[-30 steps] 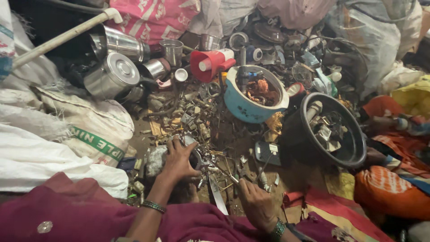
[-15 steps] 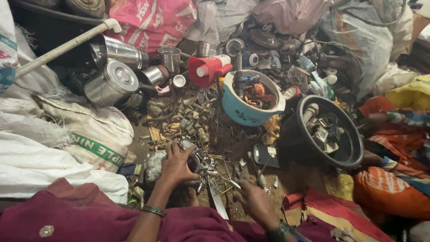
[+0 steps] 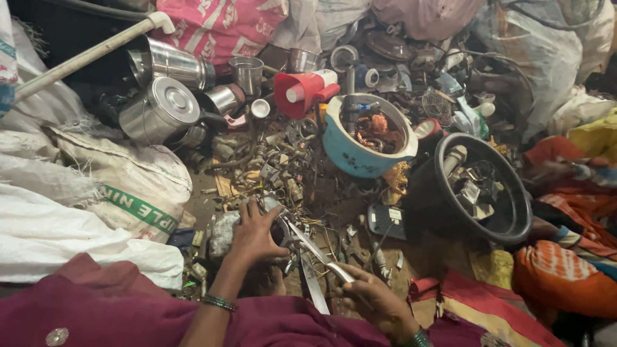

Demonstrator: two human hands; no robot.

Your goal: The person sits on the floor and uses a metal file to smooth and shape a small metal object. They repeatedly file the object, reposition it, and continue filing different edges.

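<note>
My left hand point(image 3: 254, 232) presses fingers spread on a small metal piece point(image 3: 273, 204) in the scrap pile point(image 3: 283, 167), pinning it steady. My right hand point(image 3: 373, 297) is closed round the pliers point(image 3: 315, 247), whose nose reaches that piece. Blue tub point(image 3: 350, 153) and black basin point(image 3: 508, 218) sit beyond, well apart.

You wear maroon cloth, draped in loose folds across the near edge. A small round silver stud point(image 3: 56, 336) sits on the cloth at near left. Your left hand point(image 3: 254, 234) is bare, with a stack of thin dark green bangles point(image 3: 220, 302) at the wrist. Your right hand point(image 3: 373, 299) is bare too; at its wrist a teal beaded bangle point(image 3: 419, 338) shows partly. Forearms uncovered.
</note>
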